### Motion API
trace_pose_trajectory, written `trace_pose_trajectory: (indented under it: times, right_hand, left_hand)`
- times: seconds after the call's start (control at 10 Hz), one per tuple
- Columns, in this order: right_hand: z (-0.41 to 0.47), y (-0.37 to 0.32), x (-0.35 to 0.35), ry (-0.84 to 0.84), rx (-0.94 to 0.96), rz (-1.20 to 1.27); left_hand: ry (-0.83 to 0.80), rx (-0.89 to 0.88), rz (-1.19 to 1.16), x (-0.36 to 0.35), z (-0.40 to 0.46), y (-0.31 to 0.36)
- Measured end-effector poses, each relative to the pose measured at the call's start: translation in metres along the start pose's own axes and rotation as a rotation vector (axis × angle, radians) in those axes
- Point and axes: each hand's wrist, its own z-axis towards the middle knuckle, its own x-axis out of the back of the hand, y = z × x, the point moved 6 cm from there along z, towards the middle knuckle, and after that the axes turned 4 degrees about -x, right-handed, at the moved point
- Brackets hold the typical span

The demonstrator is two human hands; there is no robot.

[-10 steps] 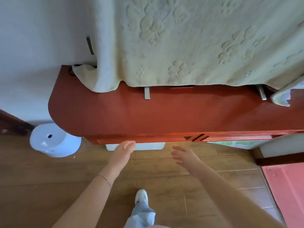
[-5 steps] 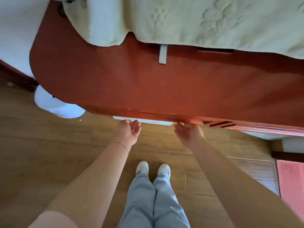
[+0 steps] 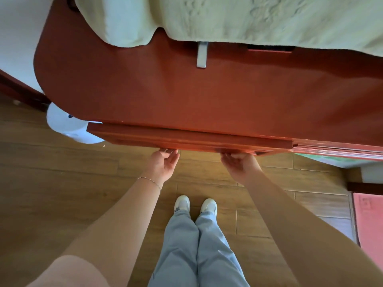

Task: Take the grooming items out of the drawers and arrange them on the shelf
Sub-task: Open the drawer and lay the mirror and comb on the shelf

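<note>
Under red tabletop [image 3: 207, 96], both hands [image 3: 163, 164] [image 3: 240, 164] hook fingers beneath left-right-running drawer [image 3: 186, 139].

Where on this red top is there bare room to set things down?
The red top is bare from the cream cloth and metal bracket forward to its front edge. The back is covered by cloth. Both hands, left hand, right hand, hook under the drawer front.

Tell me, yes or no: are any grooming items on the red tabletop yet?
No. The red tabletop carries only a pale towel and a metal bracket.
</note>
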Motion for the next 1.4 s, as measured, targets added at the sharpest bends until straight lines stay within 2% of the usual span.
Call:
trace_pose_trajectory:
  times: [0.6, 1.1, 1.2, 1.4]
  right_hand:
    - [-0.041, 0.067, 0.071, -0.040, -0.033, 0.004]
    - [-0.056, 0.094, 0.103, 0.043, -0.045, -0.031]
    - [-0.054, 0.097, 0.109, 0.072, -0.048, -0.059]
    - [-0.059, 0.098, 0.115, 0.151, -0.003, -0.513]
  left_hand:
    - [0.150, 0.055, -0.028, 0.081, -0.058, -0.045]
    - [0.157, 0.091, 0.068, 0.117, -0.078, -0.062]
    - [0.138, 0.102, 0.172, 0.122, -0.075, -0.061]
    - [0.010, -0.014, 0.740, 0.114, -0.089, -0.050]
